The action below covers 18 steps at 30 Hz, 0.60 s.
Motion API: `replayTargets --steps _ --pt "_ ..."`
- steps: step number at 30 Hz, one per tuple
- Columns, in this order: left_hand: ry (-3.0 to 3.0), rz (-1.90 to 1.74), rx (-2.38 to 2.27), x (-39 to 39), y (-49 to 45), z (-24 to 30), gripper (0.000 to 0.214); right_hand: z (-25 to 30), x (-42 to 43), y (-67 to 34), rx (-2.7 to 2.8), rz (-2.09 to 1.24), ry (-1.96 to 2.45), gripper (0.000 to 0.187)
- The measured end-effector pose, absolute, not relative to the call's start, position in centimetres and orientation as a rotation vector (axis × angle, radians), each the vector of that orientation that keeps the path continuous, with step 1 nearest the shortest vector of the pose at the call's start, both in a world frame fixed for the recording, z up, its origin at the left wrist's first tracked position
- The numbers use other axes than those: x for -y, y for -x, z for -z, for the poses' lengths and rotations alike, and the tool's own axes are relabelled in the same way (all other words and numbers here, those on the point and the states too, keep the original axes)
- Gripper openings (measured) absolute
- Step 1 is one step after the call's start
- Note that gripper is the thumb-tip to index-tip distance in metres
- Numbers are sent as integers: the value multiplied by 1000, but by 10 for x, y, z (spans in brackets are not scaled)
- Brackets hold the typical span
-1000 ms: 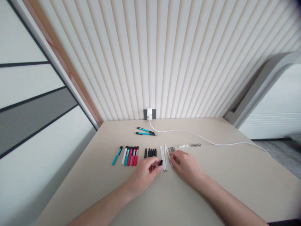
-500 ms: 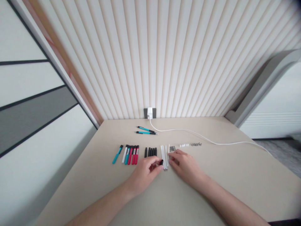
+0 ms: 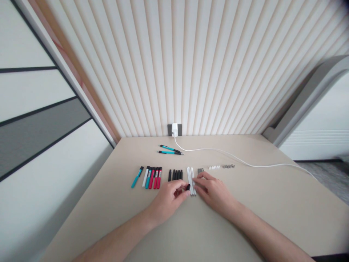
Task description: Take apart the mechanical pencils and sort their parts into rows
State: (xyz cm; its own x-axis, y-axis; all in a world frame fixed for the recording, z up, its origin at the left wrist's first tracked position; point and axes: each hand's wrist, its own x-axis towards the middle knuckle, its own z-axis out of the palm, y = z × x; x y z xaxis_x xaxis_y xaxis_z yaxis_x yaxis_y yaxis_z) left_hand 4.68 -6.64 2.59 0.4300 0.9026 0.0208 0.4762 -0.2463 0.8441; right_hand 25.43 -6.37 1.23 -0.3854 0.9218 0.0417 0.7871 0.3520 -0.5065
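Observation:
Between the fingertips of my left hand (image 3: 167, 202) is a small black pen grip (image 3: 188, 187), its lower part hidden by the fingers. My right hand (image 3: 214, 189) rests on the table with fingers apart, index finger and thumb tips against the right side of a row of white pen refills (image 3: 190, 178). The refills lie side by side, tips toward me. Just beyond my left hand, several black pen grips (image 3: 175, 174) are lined up. Small metal springs (image 3: 200, 170) sit right behind my right fingers.
Turquoise, white and red pen barrels (image 3: 151, 178) lie at left, a turquoise one (image 3: 137, 177) slightly apart. Two turquoise pens (image 3: 170, 153) lie farther back. Small white parts (image 3: 214, 167) and grey parts (image 3: 228, 166) form piles at right. A white cable (image 3: 218, 150) runs from a charger (image 3: 175, 130).
The rightmost refill, apart from the others before, is now close against the row; my right fingertips moved slightly left with it. My left hand still holds the black pen grip.

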Motion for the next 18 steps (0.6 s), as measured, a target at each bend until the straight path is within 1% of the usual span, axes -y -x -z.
replayTargets --steps 11,18 --pt "-1883 -691 -1165 67 -48 -26 21 -9 62 -253 2299 -572 1452 31" --pt "-1926 -759 -1138 66 -46 -26 17 -9 61 -254 2216 -623 1364 32"
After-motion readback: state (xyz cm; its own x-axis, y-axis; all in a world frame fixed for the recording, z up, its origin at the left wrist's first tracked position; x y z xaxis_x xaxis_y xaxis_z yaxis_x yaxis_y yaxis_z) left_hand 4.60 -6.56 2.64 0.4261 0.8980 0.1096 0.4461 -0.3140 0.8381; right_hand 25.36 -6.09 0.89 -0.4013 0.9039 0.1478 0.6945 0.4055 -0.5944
